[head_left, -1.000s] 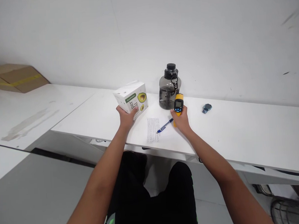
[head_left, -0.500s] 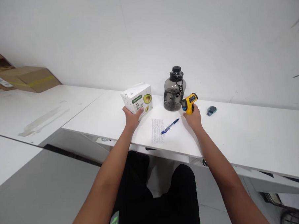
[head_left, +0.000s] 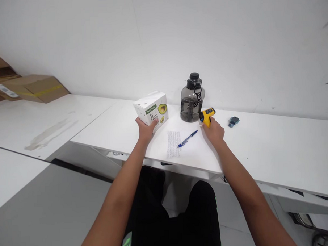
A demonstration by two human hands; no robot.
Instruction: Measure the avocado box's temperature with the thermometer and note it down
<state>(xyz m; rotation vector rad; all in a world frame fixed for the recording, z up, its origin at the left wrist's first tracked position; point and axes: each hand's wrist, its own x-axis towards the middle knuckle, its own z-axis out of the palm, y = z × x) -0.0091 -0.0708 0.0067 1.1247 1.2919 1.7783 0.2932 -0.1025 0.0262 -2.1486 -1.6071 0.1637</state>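
My left hand [head_left: 146,130] is wrapped around the lower near side of a white box [head_left: 155,108] with avocado pictures and a green label. The box is slightly tilted. In my right hand [head_left: 213,131] is a yellow and black infrared thermometer [head_left: 206,115], its handle inside my closed fingers. It sits just in front of a grey see-through water jug [head_left: 190,102] with a black cap. Between my hands, a blue pen [head_left: 187,139] lies on a white sheet with handwriting [head_left: 173,144]. A small dark bluish object [head_left: 233,121] lies right of my right hand; its kind is unclear.
Cardboard boxes [head_left: 39,88] stand on the far left of the white table [head_left: 284,146]. A white wall [head_left: 95,46] rises behind the table. A greyish smear [head_left: 51,133] marks the left tabletop. My knees are under the front edge.
The thermometer has turned and tipped lower in my right hand, its screen end now less visible. My left hand keeps its hold on the box. The view has shifted slightly.
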